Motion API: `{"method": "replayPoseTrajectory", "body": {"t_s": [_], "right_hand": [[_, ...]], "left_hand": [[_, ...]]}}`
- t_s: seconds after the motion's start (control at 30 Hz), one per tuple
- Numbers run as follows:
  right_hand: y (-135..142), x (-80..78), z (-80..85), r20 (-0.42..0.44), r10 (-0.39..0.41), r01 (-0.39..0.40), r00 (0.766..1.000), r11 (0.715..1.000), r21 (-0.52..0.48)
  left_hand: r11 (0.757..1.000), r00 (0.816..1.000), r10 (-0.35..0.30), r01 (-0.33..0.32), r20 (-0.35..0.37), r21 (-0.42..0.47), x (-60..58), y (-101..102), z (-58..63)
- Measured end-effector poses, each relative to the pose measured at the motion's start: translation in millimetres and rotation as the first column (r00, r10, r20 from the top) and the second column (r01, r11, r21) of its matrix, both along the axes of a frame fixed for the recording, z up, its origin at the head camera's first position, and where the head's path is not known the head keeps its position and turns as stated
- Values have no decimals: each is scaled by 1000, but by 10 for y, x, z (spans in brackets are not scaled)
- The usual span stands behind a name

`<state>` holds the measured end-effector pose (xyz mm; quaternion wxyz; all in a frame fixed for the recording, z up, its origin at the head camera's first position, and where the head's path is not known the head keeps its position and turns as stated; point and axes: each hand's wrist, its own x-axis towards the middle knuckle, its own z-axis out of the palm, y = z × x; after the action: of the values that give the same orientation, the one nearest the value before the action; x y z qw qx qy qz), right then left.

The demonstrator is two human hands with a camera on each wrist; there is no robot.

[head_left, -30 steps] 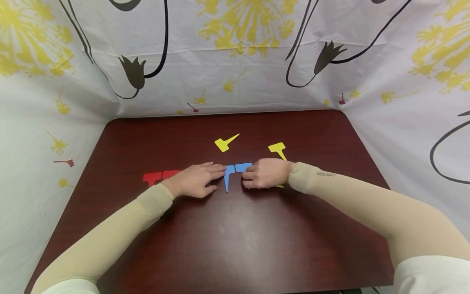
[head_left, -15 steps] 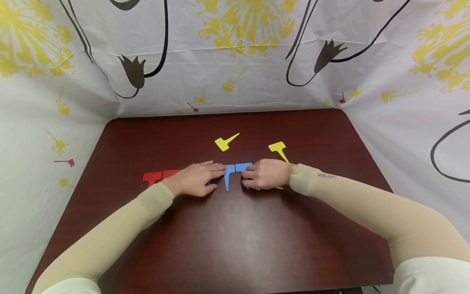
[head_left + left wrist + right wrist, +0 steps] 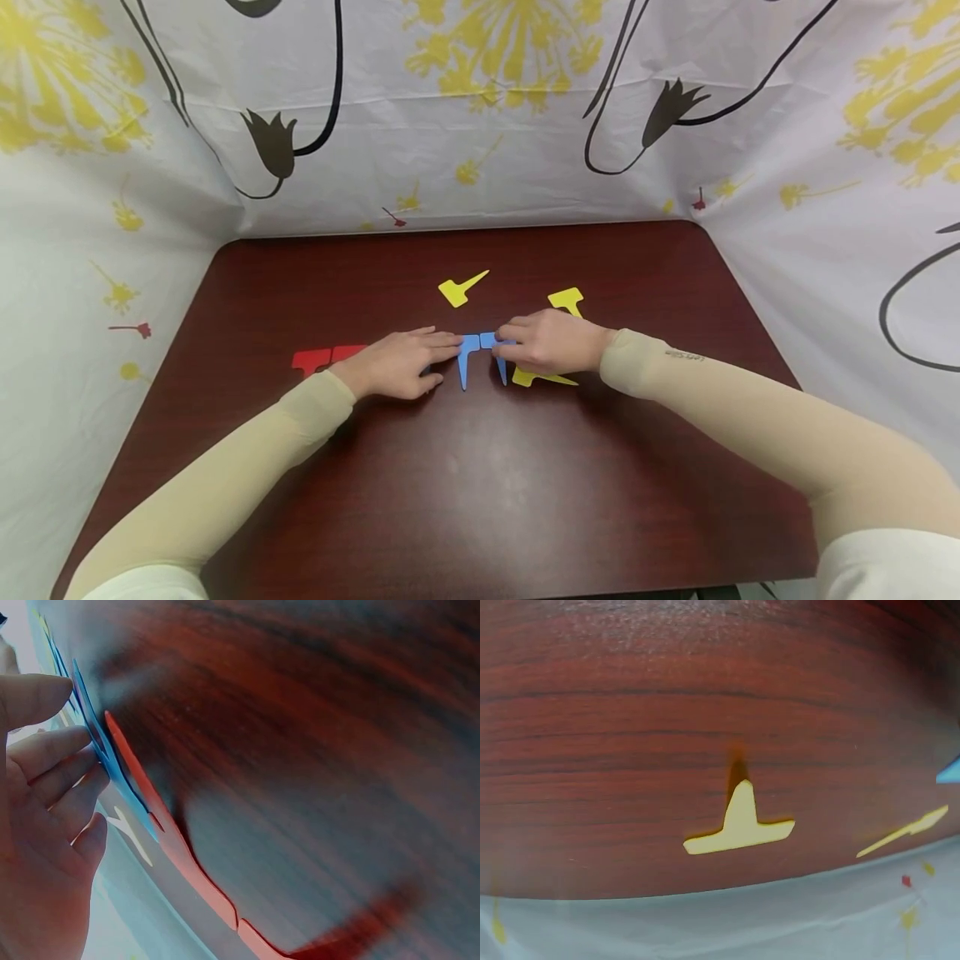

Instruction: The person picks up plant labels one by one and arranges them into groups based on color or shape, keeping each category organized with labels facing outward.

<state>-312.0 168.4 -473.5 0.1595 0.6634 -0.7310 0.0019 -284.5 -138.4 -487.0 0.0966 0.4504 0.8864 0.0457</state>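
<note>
Side by side, both blue tags point(image 3: 467, 354) point stem-first toward the person.

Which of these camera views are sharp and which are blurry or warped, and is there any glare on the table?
Head view: sharp, wide-angle bend at the edges, soft pale sheen on the table near the camera. Left wrist view: very close, the fingers and blue tag soft, the wood smeared. Right wrist view: the yellow tag fairly clear, the table edge bowed, a light glare band along the top.

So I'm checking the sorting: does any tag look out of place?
One does. A yellow tag lies askew under the right hand, right beside the two blue tags, while the other yellow tags sit farther back. The red tags sit paired.
</note>
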Motion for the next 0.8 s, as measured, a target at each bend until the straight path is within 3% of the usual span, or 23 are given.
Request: {"method": "replayPoseTrajectory", "body": {"t_s": [0.17,0.3,0.53,0.8], "right_hand": [[81,-1,117,113,-115,121,987,991,-56],[161,58,135,200,-239,249,950,968,-27],[327,242,108,324,-454,471,830,882,28],[433,398,52,387,-601,592,700,791,156]], "left_hand": [[1000,1000,1,-1,-4,8,6,0,13],[1000,1000,-2,3,-20,24,4,10,4],[999,999,11,-9,-36,53,2,44,-24],[996,999,38,-37,-12,81,6,34,9]]}}
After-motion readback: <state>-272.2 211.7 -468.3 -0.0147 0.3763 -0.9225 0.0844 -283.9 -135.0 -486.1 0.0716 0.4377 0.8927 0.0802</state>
